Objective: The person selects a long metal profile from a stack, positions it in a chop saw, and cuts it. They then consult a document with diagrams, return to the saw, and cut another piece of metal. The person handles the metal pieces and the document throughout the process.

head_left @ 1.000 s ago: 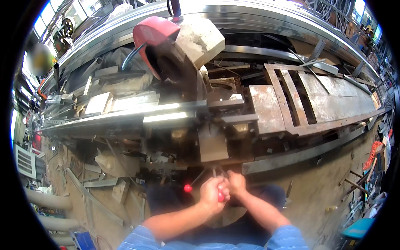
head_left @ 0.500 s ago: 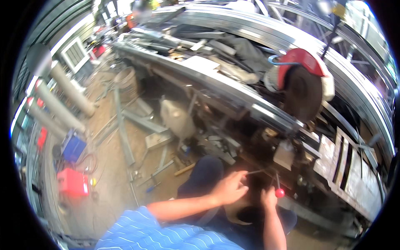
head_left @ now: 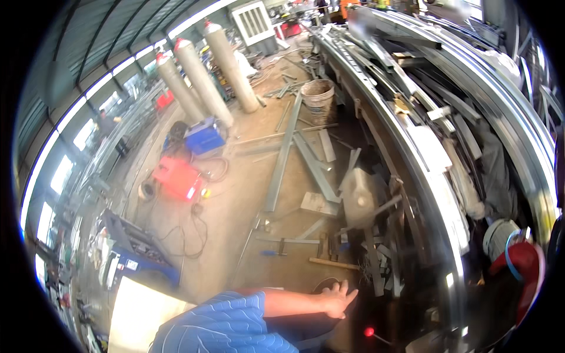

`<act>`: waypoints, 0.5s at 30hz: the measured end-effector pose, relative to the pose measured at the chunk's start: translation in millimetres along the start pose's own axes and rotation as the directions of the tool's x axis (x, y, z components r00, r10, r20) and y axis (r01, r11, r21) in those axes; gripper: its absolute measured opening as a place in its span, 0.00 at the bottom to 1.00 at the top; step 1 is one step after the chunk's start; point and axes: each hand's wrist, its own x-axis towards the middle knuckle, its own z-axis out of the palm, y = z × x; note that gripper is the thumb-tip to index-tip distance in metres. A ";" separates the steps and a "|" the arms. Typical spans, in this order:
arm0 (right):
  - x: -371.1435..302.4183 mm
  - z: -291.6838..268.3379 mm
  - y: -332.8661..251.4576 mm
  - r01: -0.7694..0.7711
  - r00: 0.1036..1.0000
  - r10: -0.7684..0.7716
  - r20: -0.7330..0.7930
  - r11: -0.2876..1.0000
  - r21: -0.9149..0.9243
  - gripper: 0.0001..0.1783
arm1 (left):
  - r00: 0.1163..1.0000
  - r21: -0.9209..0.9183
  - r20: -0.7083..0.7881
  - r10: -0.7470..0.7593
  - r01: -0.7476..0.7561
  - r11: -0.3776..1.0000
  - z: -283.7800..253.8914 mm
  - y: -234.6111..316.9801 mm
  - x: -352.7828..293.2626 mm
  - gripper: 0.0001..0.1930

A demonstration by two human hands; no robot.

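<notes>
My left hand [head_left: 339, 299] reaches out from a blue patterned sleeve, its fingers spread and nothing seen in them. Just beyond it, a wooden handle [head_left: 332, 263] lies on the floor; a blue-handled clamp [head_left: 281, 253] is a little further left. To the lower right of the hand is a red ball knob [head_left: 369, 332] on a thin metal lever, apart from it. My right hand is out of sight.
A workbench [head_left: 412, 162] heaped with metal profiles runs along the right, with a red-guarded cutting saw [head_left: 524, 276] at its near end. Metal bars [head_left: 285, 156], a bucket [head_left: 318, 97], a red machine [head_left: 178, 178], a blue box [head_left: 205, 136] and tall gas cylinders [head_left: 231, 67] stand or lie leftward.
The view has swung left, so the saw and red knob now sit lower and further right. My right hand, earlier by the lever, has left the picture. My left hand's fingers have spread.
</notes>
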 end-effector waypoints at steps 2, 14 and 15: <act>-3.0 93.1 -16.1 -0.025 0.974 -0.021 -0.224 0.979 -0.201 0.20 | 0.989 -0.114 0.089 -0.117 0.127 0.985 4.9 -15.5 -43.6 0.55; -82.2 -356.4 -37.3 0.266 0.961 -0.152 -0.229 0.725 0.635 0.23 | 0.860 -0.552 0.130 -0.494 0.477 0.684 4.8 -126.7 -288.5 0.49; -86.1 -393.0 -45.2 0.283 0.958 -0.177 -0.227 0.724 0.629 0.24 | 0.871 -0.646 0.152 -0.467 0.446 0.620 7.2 -134.1 -287.4 0.49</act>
